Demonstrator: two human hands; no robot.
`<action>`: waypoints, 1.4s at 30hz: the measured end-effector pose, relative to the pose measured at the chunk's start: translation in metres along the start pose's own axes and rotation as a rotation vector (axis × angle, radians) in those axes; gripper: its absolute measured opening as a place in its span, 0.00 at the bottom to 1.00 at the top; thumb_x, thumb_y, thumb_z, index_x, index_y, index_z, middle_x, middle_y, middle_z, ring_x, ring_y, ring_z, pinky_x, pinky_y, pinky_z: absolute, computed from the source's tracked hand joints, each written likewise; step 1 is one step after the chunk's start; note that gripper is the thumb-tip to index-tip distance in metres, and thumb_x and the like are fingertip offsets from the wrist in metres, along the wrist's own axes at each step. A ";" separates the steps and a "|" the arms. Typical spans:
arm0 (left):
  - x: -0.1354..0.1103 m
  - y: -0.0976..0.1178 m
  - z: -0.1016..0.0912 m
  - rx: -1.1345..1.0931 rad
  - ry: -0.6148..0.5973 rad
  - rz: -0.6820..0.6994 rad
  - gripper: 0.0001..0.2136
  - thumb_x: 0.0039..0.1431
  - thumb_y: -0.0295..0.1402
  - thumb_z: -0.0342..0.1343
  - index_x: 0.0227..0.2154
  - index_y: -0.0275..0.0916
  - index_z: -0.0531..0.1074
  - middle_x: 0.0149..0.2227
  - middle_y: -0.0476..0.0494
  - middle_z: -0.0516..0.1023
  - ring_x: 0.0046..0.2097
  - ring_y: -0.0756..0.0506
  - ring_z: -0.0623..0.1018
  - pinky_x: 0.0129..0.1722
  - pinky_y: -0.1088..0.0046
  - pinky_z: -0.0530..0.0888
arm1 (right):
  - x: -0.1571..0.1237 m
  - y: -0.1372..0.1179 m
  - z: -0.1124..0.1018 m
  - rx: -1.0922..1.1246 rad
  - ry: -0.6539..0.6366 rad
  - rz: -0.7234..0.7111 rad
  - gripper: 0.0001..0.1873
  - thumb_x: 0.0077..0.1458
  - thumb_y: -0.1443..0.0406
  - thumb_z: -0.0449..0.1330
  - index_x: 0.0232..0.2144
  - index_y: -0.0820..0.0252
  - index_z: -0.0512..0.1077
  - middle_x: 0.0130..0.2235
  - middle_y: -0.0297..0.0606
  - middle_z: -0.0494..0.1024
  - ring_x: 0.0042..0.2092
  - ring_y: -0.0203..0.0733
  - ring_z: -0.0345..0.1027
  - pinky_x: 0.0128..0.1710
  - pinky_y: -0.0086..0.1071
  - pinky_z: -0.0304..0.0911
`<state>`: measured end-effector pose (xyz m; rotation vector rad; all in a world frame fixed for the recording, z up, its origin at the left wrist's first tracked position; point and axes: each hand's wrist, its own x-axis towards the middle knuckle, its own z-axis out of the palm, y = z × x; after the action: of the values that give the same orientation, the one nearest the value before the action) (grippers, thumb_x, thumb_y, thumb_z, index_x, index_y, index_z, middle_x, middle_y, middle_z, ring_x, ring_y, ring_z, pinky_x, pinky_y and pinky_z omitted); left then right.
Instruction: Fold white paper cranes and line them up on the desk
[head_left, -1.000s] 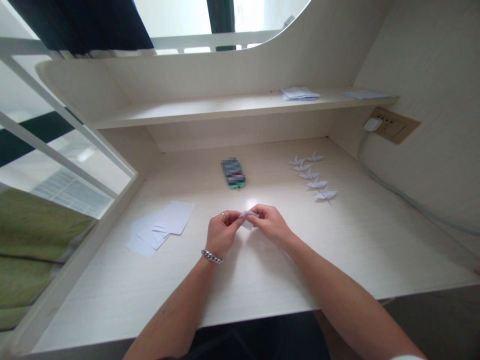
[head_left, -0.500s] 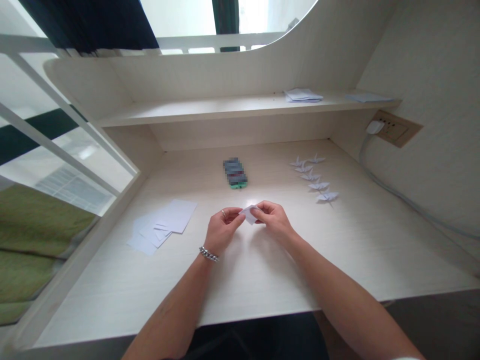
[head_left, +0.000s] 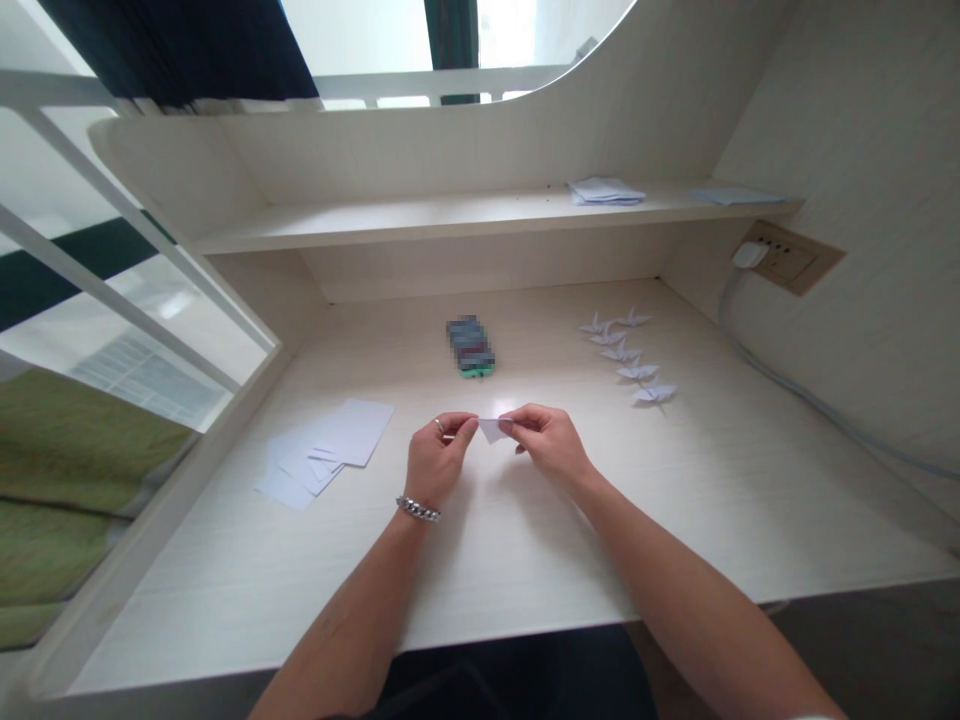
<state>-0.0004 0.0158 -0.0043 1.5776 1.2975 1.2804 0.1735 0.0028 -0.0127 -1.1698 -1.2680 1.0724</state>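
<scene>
Left hand (head_left: pixel 435 462) and right hand (head_left: pixel 556 442) pinch the paper (head_left: pixel 492 430) at opposite ends, fingertips closed, over the desk (head_left: pixel 517 570), near 6 cranes (head_left: pixel 654 394)! Looks mid-fold; the next crease calls for matched edges, firm pressing.

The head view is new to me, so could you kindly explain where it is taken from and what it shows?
There is no machine here: these are a person's two bare hands, seen by a camera worn on that person's head, looking forward and down. The left hand and right hand hold a small folded paper between their fingertips, above a pale desk. On the desk, loose white sheets lie to the left, and small folded paper birds stand to the right. Between them, farther back, is a green-edged object, too blurred to identify.
</scene>
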 end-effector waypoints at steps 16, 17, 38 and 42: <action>-0.008 0.001 0.012 -0.486 -0.094 -0.253 0.18 0.44 0.39 0.68 0.36 0.33 0.77 0.27 0.42 0.81 0.28 0.48 0.79 0.30 0.73 0.75 | -0.007 0.001 0.010 0.102 -0.003 -0.124 0.10 0.48 0.60 0.66 0.34 0.57 0.80 0.36 0.40 0.82 0.38 0.44 0.76 0.40 0.37 0.70; -0.007 0.001 0.012 -0.478 -0.092 -0.248 0.17 0.44 0.39 0.68 0.36 0.33 0.77 0.27 0.43 0.81 0.29 0.48 0.79 0.30 0.73 0.75 | -0.007 0.000 0.010 0.114 -0.017 -0.119 0.11 0.48 0.59 0.67 0.35 0.57 0.80 0.36 0.40 0.82 0.37 0.44 0.76 0.40 0.37 0.70; -0.009 0.006 0.013 -0.349 -0.090 -0.148 0.14 0.44 0.37 0.68 0.33 0.35 0.78 0.27 0.45 0.80 0.27 0.48 0.78 0.29 0.72 0.74 | -0.005 -0.001 0.009 0.221 -0.103 -0.033 0.14 0.50 0.55 0.64 0.31 0.61 0.78 0.32 0.40 0.81 0.36 0.44 0.75 0.40 0.37 0.68; -0.010 0.009 0.014 -0.348 -0.100 -0.142 0.13 0.45 0.36 0.67 0.33 0.35 0.78 0.28 0.44 0.80 0.28 0.49 0.78 0.29 0.73 0.74 | -0.006 -0.001 0.010 0.165 -0.058 -0.046 0.13 0.52 0.57 0.62 0.30 0.61 0.78 0.32 0.40 0.81 0.36 0.45 0.74 0.39 0.37 0.68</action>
<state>0.0152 0.0049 -0.0013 1.2655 1.0397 1.2436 0.1638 -0.0024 -0.0129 -0.9866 -1.2204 1.1615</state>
